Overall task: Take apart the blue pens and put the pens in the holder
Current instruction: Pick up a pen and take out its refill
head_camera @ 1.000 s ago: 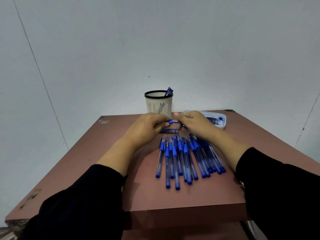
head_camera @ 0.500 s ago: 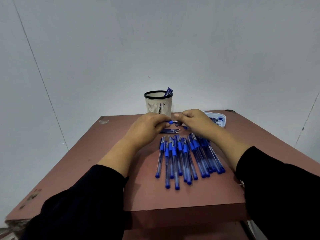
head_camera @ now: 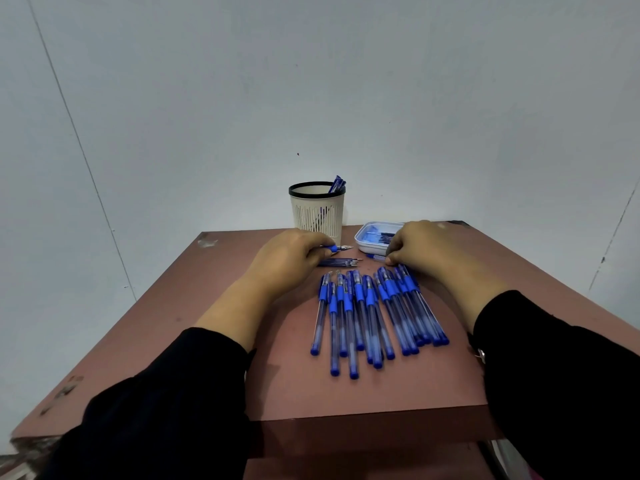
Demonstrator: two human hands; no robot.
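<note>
The left hand (head_camera: 287,258) grips a pen (head_camera: 337,248) near the holder (head_camera: 317,211). The right hand (head_camera: 420,244) pinches a cap (head_camera: 375,257) beside the tray (head_camera: 367,237).

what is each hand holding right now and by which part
The left hand grips a blue pen by its barrel, tip poking out. The right hand pinches a small clear piece at its end.

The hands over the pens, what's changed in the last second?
The right hand pulled away rightward from the left hand, toward the white tray. The left hand keeps gripping the pen, its tip now exposed. The row of pens, the holder and the refills stayed put.
</note>
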